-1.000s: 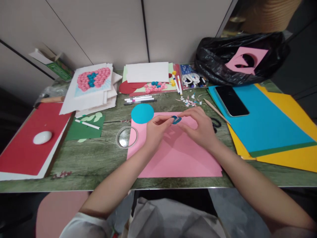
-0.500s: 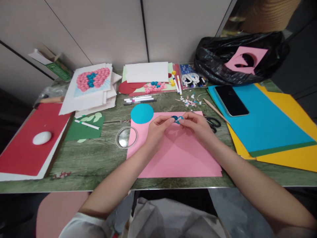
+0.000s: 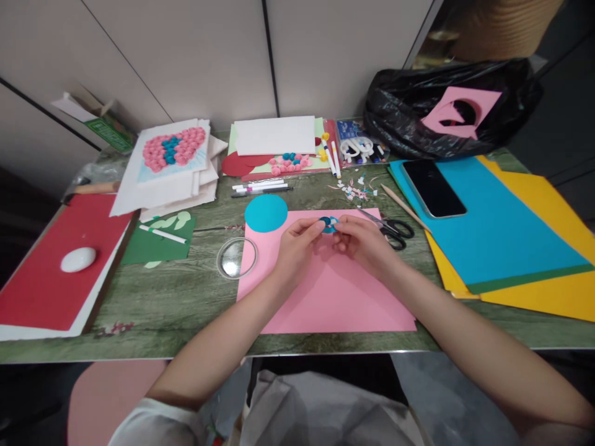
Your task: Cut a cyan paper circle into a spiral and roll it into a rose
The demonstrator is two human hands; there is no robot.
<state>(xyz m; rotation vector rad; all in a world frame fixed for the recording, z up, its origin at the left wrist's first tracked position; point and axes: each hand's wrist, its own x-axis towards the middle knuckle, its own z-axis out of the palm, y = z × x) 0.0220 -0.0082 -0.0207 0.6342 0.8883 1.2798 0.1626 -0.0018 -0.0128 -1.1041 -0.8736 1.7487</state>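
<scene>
Between my two hands is a small curled strip of blue paper [image 3: 328,223], partly rolled, with a lighter patch showing. My left hand [image 3: 301,240] pinches its left side between thumb and forefinger. The fingers of my right hand [image 3: 360,238] are closed on its right end. Both hands are above a pink paper sheet [image 3: 325,297]. A blue paper circle [image 3: 266,212] overlaps the sheet's upper left corner. Beside it lies a clear tape roll [image 3: 237,258]. Black-handled scissors [image 3: 397,230] lie just past my right hand, their blades partly in view.
On the right, a phone [image 3: 434,189] lies on blue paper [image 3: 506,241] over yellow sheets, with a pencil [image 3: 404,207] alongside. Behind are paper scraps [image 3: 357,188], markers [image 3: 260,186] and a black plastic bag [image 3: 395,111]. Red paper [image 3: 46,285] holds a white egg-shaped object [image 3: 79,259].
My right hand has shifted slightly, its lower fingers curling and uncovering more of the scissors. The blue strip stays held between both hands, turned a little.
</scene>
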